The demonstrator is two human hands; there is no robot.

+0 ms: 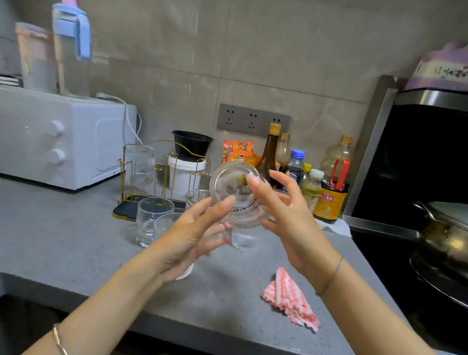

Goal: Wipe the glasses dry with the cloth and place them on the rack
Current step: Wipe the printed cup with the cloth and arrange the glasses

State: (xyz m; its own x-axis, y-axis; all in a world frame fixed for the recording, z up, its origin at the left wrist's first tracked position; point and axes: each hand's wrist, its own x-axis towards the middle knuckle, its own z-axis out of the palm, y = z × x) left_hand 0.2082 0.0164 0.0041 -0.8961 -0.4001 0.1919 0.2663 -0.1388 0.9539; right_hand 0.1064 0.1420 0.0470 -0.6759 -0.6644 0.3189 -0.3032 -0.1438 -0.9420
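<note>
Grey counter [46, 229]; on it striped cloth [290, 300], glasses [151, 217], rack [125, 209], microwave [42, 135], bottles [328, 199]

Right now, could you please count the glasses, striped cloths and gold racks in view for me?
Glasses: 6 (held glass, racked glass, four counter glasses)
Striped cloth: 1
Gold rack: 1
Total: 8

Forearms raised, left hand [190, 239] straight-fingered against a glass [236, 195], right hand [286, 215] opposite, fingers [258, 183] curled round it
</note>
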